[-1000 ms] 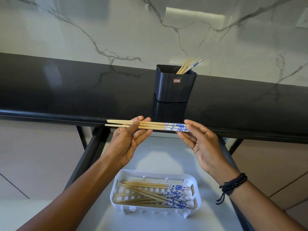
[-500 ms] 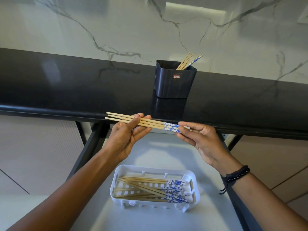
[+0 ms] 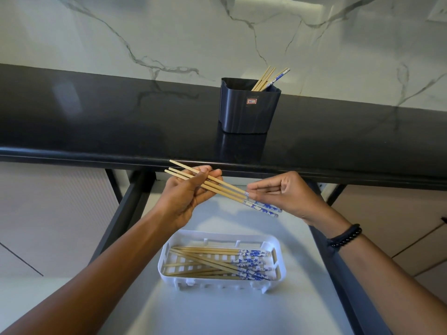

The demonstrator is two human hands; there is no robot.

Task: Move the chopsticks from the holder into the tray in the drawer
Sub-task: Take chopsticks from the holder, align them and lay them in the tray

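Observation:
My left hand (image 3: 187, 195) and my right hand (image 3: 287, 195) both hold a small bundle of bamboo chopsticks (image 3: 223, 188) with blue-patterned ends. The bundle slants down to the right above the open drawer. The left hand grips the plain tips, and the right hand pinches near the patterned ends. Below them a white slotted tray (image 3: 163, 265) rests in the drawer and holds several chopsticks (image 3: 217, 262). A dark holder (image 3: 249, 110) stands on the black counter, with a few chopsticks (image 3: 268, 79) leaning in its right corner.
The black countertop (image 3: 96, 122) runs across the view, backed by a white marble wall (image 3: 169, 32). The drawer's pale floor (image 3: 212, 310) lies between dark side rails (image 3: 125, 211). A black bead bracelet (image 3: 344, 238) circles my right wrist.
The held bundle has tilted from nearly level to slanting down on the right. My right hand's fingers have closed onto its patterned ends.

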